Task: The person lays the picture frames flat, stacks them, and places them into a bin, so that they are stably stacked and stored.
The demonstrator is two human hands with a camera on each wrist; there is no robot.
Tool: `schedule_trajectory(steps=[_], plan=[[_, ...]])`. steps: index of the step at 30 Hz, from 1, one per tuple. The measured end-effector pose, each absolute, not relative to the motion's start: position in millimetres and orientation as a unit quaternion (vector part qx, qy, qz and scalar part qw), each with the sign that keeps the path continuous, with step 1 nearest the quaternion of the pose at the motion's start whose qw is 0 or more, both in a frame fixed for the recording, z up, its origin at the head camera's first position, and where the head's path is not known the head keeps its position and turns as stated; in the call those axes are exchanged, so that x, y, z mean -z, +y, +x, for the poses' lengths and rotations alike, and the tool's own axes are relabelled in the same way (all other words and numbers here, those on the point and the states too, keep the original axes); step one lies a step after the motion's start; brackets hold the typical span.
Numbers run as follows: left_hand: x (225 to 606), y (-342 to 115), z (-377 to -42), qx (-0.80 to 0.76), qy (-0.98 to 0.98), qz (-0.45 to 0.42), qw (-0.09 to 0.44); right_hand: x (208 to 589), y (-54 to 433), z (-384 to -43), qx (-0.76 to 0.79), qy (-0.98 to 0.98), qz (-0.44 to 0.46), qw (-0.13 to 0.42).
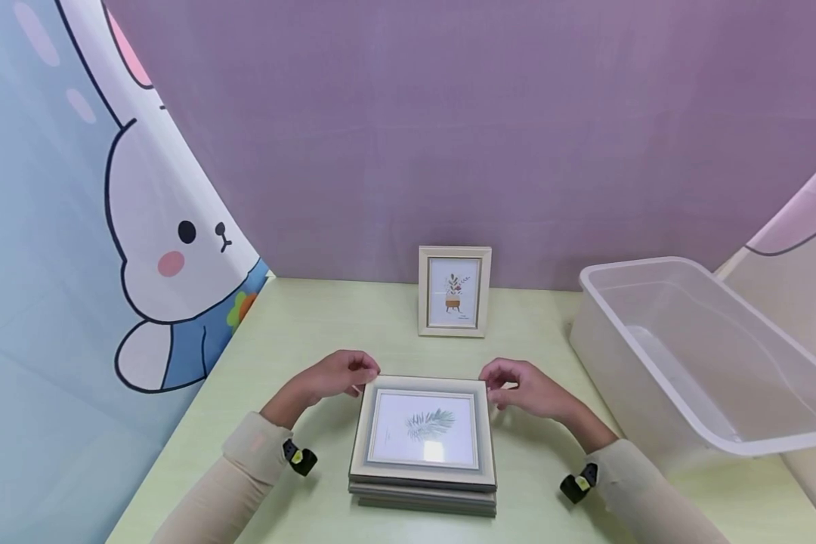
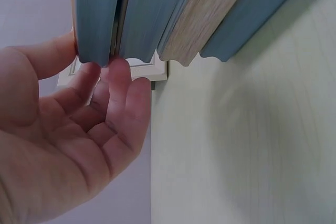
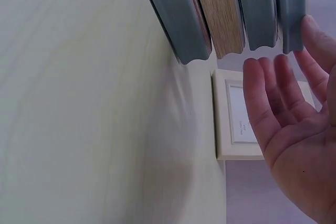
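A stack of several picture frames lies on the table, the top picture frame (image 1: 424, 477) showing a green leaf print behind shiny glazing. At its far left corner my left hand (image 1: 342, 373) pinches this top frame. In the left wrist view the left thumb (image 2: 55, 51) lies on the frame's face, with fingertips at its lower edge. My right hand (image 1: 527, 387) pinches the far right corner. The right wrist view has its thumb (image 3: 316, 38) on the same frame, the other fingers bent near the edges. Lower in the stack, one wood-brown frame (image 3: 219, 17) sits between grey-blue ones.
Behind the stack, a smaller cream picture frame (image 1: 454, 330) with a potted-plant print stands upright near the purple backdrop (image 1: 449, 136). A translucent white plastic bin (image 1: 625, 378) stands at the right of the pale table (image 1: 313, 317). A rabbit-print cloth (image 1: 163, 227) hangs at left.
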State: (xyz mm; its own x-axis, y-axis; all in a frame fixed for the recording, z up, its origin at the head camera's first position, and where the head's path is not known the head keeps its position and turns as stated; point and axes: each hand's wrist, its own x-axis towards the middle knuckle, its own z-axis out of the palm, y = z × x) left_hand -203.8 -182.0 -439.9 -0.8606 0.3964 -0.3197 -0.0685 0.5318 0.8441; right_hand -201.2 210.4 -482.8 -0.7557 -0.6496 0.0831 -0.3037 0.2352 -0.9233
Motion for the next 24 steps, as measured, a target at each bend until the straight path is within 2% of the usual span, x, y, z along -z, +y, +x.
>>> schedule_trajectory(steps=[7, 24], plan=[[440.2, -185.2, -205.4, -0.455, 0.839, 0.139, 0.265, 481.1, 210.5, -199.6, 0.527, 0.772, -0.311, 0.171], [440.9, -188.1, -204.9, -0.468, 0.828, 0.137, 0.277, 481.1, 211.1, -199.9, 0.54, 0.756, -0.313, 0.199]])
